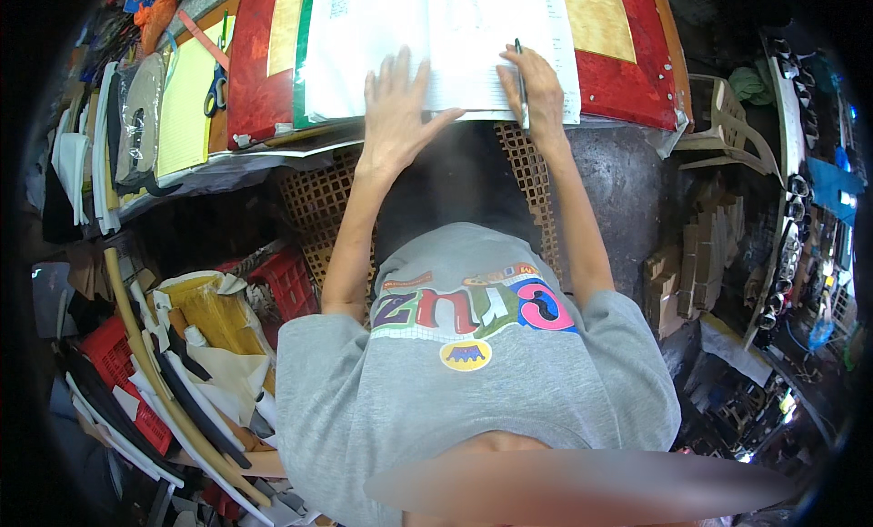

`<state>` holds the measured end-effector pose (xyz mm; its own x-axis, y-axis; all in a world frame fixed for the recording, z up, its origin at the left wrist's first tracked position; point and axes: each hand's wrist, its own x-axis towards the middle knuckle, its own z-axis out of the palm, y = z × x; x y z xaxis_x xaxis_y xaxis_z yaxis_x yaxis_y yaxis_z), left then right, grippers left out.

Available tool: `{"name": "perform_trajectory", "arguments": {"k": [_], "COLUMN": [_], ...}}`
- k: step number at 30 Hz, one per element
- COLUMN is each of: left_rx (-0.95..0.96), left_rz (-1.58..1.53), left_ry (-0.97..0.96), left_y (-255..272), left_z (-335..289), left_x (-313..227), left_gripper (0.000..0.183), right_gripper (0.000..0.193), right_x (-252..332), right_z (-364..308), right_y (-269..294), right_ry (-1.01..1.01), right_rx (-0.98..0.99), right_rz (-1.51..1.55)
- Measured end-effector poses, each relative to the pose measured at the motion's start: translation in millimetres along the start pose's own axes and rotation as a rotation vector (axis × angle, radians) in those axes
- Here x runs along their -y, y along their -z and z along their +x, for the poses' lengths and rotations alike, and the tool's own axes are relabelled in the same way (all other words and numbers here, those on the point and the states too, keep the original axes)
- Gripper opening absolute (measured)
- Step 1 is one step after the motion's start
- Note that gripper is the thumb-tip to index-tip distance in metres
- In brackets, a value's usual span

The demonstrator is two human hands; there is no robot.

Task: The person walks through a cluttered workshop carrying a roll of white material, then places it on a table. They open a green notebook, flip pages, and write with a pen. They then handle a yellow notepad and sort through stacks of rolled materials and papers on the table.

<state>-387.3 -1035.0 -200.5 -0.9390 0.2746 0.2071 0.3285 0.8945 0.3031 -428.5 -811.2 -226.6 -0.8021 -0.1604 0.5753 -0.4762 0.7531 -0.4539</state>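
Note:
An open notebook (355, 36) with white ruled pages lies on the table, over a green cover or folder (301, 63) that shows at its left edge. My left hand (397, 109) rests flat on the lower part of the left page, fingers spread and thumb stretched to the right. Near the right page's lower edge, my right hand (536, 89) is closed around a slim pen (524, 104), its dark end pointing away from me. Any fine writing on the pages is washed out by glare.
The table has a red and yellow cover (627, 81). Left of it lie dark-handled scissors (215, 90), a yellow lined pad (186, 109) and a plastic-wrapped grey item (141, 118). A beige plastic chair (727, 127) stands right, above stacked cardboard (700, 254). Red crates (282, 281) sit lower left.

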Motion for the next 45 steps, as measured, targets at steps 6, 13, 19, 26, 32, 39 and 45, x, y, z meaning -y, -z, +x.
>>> {"name": "perform_trajectory", "arguments": {"k": [6,13,19,26,32,39,45], "left_rx": [-0.039,-0.087,-0.094,-0.094,-0.099,-0.118,-0.176], "left_rz": [-0.051,-0.020,0.065,0.114,0.133,0.135,-0.001], "left_ry": [0.046,0.054,0.062,0.087,0.093,0.098,0.121], "left_y": [-35,-16,-19,-24,-23,-26,-18], "left_z": [-30,-40,-40,-38,-38,-37,-31], "left_x": [27,50,49,38,36,36,30], "left_gripper": [0.088,0.069,0.054,0.054,0.055,0.055,0.052], "right_gripper": [0.035,0.059,0.073,0.072,0.073,0.073,0.073], "right_x": [3,8,10,6,6,5,14], "right_z": [-21,-24,-26,-29,-31,-31,-31], "right_y": [-1,16,17,14,13,12,9], "right_ry": [0.069,0.094,0.040,0.073,0.091,0.088,0.085], "right_rx": [0.076,0.259,0.351,0.342,0.336,0.308,0.273], "right_rz": [-0.125,-0.066,-0.096,-0.122,-0.152,-0.139,-0.153]}}
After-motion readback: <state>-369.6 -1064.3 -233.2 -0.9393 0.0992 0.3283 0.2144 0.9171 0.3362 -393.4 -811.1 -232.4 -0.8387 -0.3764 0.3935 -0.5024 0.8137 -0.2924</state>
